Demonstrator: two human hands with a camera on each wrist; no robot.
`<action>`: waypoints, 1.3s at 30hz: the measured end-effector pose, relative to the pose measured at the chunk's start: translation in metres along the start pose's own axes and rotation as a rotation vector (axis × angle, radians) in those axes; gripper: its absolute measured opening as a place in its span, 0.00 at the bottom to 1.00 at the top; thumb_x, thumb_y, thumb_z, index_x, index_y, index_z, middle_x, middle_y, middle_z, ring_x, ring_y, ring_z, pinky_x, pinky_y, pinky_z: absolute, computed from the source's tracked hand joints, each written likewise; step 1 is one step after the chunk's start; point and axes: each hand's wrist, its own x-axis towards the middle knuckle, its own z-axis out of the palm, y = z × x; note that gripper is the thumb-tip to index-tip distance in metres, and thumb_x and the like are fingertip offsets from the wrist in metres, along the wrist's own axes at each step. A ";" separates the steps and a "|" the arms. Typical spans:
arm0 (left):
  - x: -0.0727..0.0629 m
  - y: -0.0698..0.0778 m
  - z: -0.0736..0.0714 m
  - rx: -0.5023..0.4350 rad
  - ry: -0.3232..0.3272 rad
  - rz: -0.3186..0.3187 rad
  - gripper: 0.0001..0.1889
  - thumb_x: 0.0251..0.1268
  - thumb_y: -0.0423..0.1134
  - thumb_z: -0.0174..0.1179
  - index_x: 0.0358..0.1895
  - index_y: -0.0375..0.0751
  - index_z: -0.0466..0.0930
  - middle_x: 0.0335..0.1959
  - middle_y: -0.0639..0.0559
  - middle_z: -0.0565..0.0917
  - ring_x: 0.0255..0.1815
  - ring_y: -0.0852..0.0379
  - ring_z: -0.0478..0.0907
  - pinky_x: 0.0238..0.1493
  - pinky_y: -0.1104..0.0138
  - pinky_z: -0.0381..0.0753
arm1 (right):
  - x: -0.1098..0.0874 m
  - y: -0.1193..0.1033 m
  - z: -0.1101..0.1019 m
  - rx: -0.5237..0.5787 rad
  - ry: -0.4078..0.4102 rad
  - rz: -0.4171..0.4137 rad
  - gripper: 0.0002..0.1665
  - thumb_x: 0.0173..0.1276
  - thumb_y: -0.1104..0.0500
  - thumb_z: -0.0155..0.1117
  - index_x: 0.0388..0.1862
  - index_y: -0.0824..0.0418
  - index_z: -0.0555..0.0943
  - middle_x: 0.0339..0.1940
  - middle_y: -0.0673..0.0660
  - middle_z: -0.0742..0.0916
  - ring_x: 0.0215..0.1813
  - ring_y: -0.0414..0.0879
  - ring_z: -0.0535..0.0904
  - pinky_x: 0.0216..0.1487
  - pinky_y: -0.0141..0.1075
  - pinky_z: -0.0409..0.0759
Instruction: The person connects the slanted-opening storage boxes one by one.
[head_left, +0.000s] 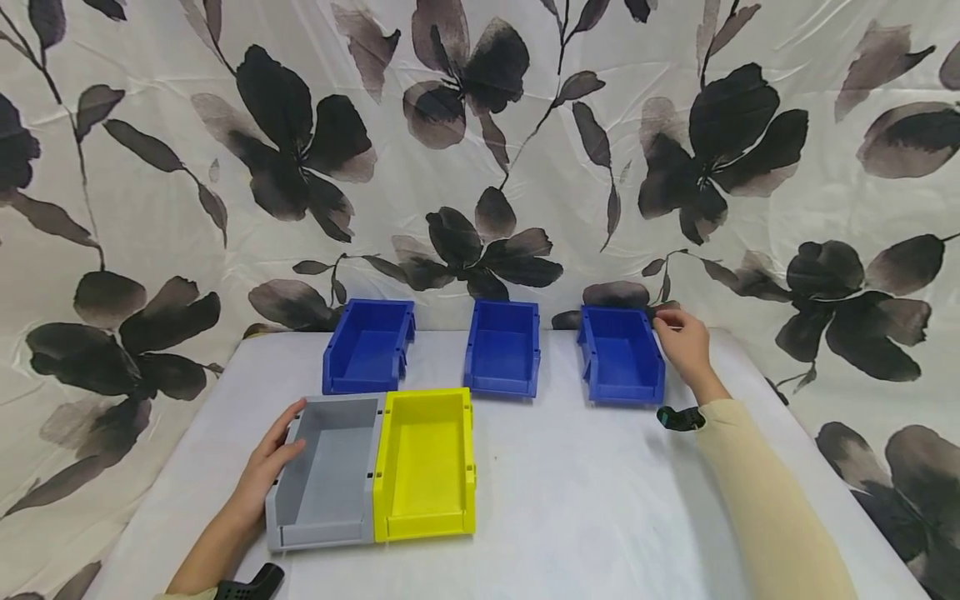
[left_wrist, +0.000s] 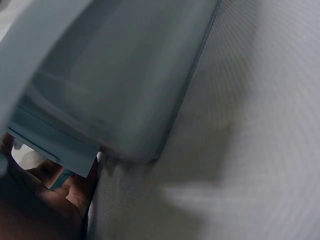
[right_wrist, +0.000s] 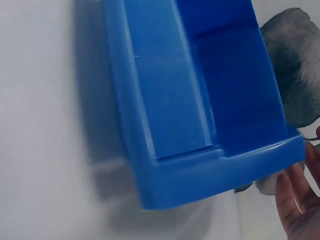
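Observation:
My left hand [head_left: 262,467] holds the left side wall of a grey bin [head_left: 330,533], with the thumb over the rim and the fingers along the outside. In the left wrist view, fingers [left_wrist: 75,192] show beside the bin's grey rim. A yellow bin [head_left: 423,527] stands flush against the grey one's right side. At the back right, my right hand [head_left: 684,340] is beside the far right corner of a blue bin [head_left: 626,358]. The right wrist view shows loosely bent, spread fingers [right_wrist: 287,200] close to that bin's rim, nothing between them.
Two more blue bins, one at the back left [head_left: 367,354] and one at the back middle [head_left: 501,350], stand along the rear of the white-covered table [head_left: 570,500]. A floral cloth [head_left: 480,167] hangs right behind them. No contents show inside the bins.

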 end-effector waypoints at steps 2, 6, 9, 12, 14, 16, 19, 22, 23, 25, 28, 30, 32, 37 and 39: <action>0.000 -0.001 0.000 0.002 0.001 0.000 0.32 0.77 0.40 0.45 0.79 0.50 0.44 0.79 0.42 0.36 0.75 0.34 0.25 0.66 0.34 0.27 | -0.002 0.004 0.002 0.031 0.002 0.040 0.20 0.72 0.56 0.58 0.54 0.69 0.81 0.50 0.66 0.83 0.49 0.51 0.77 0.43 0.29 0.72; -0.001 -0.001 0.001 -0.003 -0.003 0.004 0.32 0.77 0.41 0.45 0.79 0.52 0.45 0.79 0.42 0.36 0.75 0.34 0.25 0.65 0.33 0.27 | -0.007 0.011 0.006 0.068 -0.001 0.092 0.22 0.71 0.53 0.61 0.56 0.67 0.80 0.49 0.65 0.83 0.45 0.43 0.76 0.42 0.26 0.72; -0.001 -0.001 0.001 -0.007 -0.002 0.010 0.32 0.77 0.41 0.45 0.79 0.52 0.45 0.79 0.42 0.36 0.75 0.34 0.25 0.65 0.34 0.26 | -0.010 0.012 0.010 0.103 -0.004 0.118 0.24 0.70 0.51 0.62 0.57 0.66 0.79 0.49 0.63 0.83 0.42 0.38 0.75 0.41 0.26 0.72; 0.000 0.000 0.000 -0.008 0.003 0.015 0.32 0.77 0.40 0.45 0.79 0.51 0.45 0.79 0.42 0.36 0.75 0.35 0.25 0.66 0.34 0.26 | -0.012 0.011 0.014 0.155 -0.003 0.137 0.26 0.69 0.50 0.64 0.58 0.65 0.78 0.48 0.62 0.82 0.40 0.35 0.73 0.41 0.26 0.72; 0.000 -0.001 -0.001 -0.006 0.006 0.013 0.32 0.77 0.40 0.45 0.79 0.50 0.45 0.79 0.42 0.35 0.75 0.35 0.25 0.66 0.34 0.26 | -0.014 0.010 0.017 0.185 -0.004 0.147 0.27 0.68 0.50 0.65 0.60 0.65 0.78 0.48 0.62 0.82 0.41 0.35 0.74 0.41 0.26 0.72; 0.001 -0.001 -0.002 -0.003 0.009 0.007 0.32 0.77 0.40 0.45 0.79 0.50 0.45 0.79 0.43 0.35 0.75 0.35 0.25 0.65 0.34 0.26 | -0.016 0.010 0.019 0.201 -0.006 0.158 0.28 0.67 0.52 0.67 0.61 0.64 0.77 0.49 0.63 0.81 0.42 0.36 0.73 0.41 0.26 0.71; 0.001 -0.002 -0.002 0.001 0.010 -0.002 0.32 0.77 0.40 0.45 0.79 0.50 0.44 0.79 0.43 0.35 0.75 0.35 0.25 0.65 0.33 0.26 | -0.018 0.012 0.023 0.224 -0.011 0.207 0.28 0.66 0.56 0.67 0.64 0.63 0.76 0.50 0.61 0.81 0.44 0.38 0.72 0.40 0.25 0.71; 0.002 -0.002 -0.001 0.003 0.004 -0.006 0.32 0.77 0.41 0.45 0.79 0.50 0.44 0.79 0.44 0.35 0.75 0.36 0.25 0.65 0.34 0.26 | -0.019 0.015 0.026 0.265 -0.005 0.281 0.29 0.65 0.62 0.65 0.66 0.60 0.75 0.45 0.56 0.78 0.43 0.38 0.70 0.39 0.26 0.70; 0.001 -0.002 -0.001 0.002 0.003 -0.005 0.32 0.77 0.41 0.45 0.79 0.50 0.44 0.79 0.43 0.36 0.75 0.36 0.25 0.66 0.34 0.26 | -0.020 0.016 0.027 0.283 -0.003 0.307 0.29 0.65 0.63 0.64 0.67 0.59 0.74 0.43 0.54 0.78 0.42 0.39 0.70 0.38 0.26 0.70; 0.001 -0.002 -0.001 0.003 0.002 0.001 0.32 0.77 0.40 0.46 0.79 0.49 0.45 0.79 0.43 0.36 0.75 0.37 0.25 0.66 0.35 0.26 | -0.020 0.016 0.028 0.319 0.002 0.352 0.30 0.65 0.64 0.62 0.68 0.58 0.74 0.40 0.51 0.76 0.41 0.39 0.69 0.39 0.27 0.69; 0.000 -0.002 -0.001 0.006 0.003 0.005 0.32 0.77 0.41 0.46 0.79 0.50 0.45 0.79 0.42 0.36 0.75 0.37 0.25 0.66 0.35 0.26 | -0.022 0.016 0.028 0.349 -0.004 0.394 0.31 0.64 0.65 0.60 0.68 0.56 0.73 0.38 0.49 0.75 0.40 0.40 0.68 0.41 0.30 0.67; -0.001 -0.001 0.000 0.007 0.003 0.002 0.32 0.77 0.41 0.46 0.79 0.50 0.45 0.79 0.42 0.36 0.76 0.37 0.25 0.66 0.35 0.26 | -0.023 0.015 0.029 0.365 -0.008 0.408 0.32 0.63 0.65 0.59 0.68 0.56 0.73 0.37 0.48 0.75 0.39 0.41 0.68 0.41 0.31 0.66; -0.002 -0.001 0.000 0.009 0.003 -0.003 0.32 0.77 0.42 0.46 0.79 0.49 0.45 0.79 0.42 0.37 0.75 0.36 0.25 0.66 0.35 0.26 | -0.024 0.014 0.030 0.383 -0.005 0.411 0.32 0.61 0.67 0.59 0.67 0.57 0.74 0.34 0.48 0.76 0.38 0.41 0.69 0.41 0.31 0.67; -0.002 0.000 0.001 0.032 0.008 -0.003 0.32 0.77 0.43 0.46 0.79 0.48 0.45 0.79 0.42 0.38 0.75 0.35 0.26 0.66 0.34 0.27 | -0.027 0.008 0.030 0.444 -0.008 0.423 0.32 0.58 0.69 0.59 0.65 0.60 0.76 0.28 0.44 0.78 0.37 0.41 0.70 0.41 0.32 0.69; -0.002 0.001 0.002 0.039 0.011 -0.001 0.32 0.77 0.43 0.46 0.79 0.49 0.45 0.79 0.42 0.38 0.76 0.35 0.26 0.66 0.34 0.28 | -0.029 0.004 0.028 0.468 -0.017 0.432 0.33 0.58 0.69 0.59 0.65 0.60 0.75 0.28 0.43 0.78 0.38 0.42 0.71 0.44 0.34 0.69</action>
